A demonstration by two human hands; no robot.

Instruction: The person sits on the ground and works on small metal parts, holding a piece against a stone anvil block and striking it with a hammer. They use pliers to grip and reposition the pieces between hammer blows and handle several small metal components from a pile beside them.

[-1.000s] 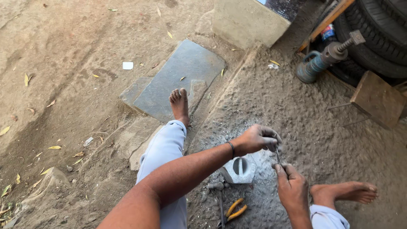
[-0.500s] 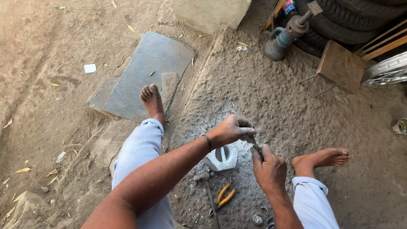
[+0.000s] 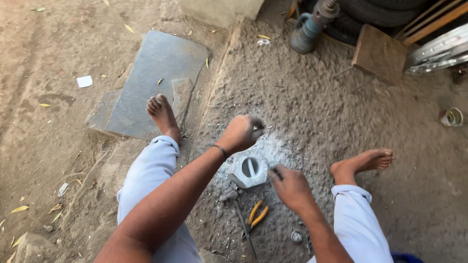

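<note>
I sit on sandy ground with bare feet apart. A pale grey six-sided metal part (image 3: 242, 176) with a slotted round hole lies between my legs. My left hand (image 3: 240, 133) hovers just above and behind it, closed into a fist, with a small metal bit showing at the fingers. My right hand (image 3: 291, 186) rests beside the part's right edge, its fingers closed on a thin dark tool whose tip touches the part. What exactly each hand grips is blurred.
Yellow-handled pliers (image 3: 257, 214) and a small hammer (image 3: 230, 196) lie in front of the part, beside a small round metal piece (image 3: 296, 236). A grey stone slab (image 3: 156, 73) lies under my left foot. A blue-grey jack (image 3: 307, 29), wooden block (image 3: 379, 53), metal rim (image 3: 438, 48) and tin can (image 3: 451, 117) stand behind.
The camera has tilted down and shifted. My hands, held close together over the part before, have drawn apart: the left went up and back, the right dropped to the part's right edge.
</note>
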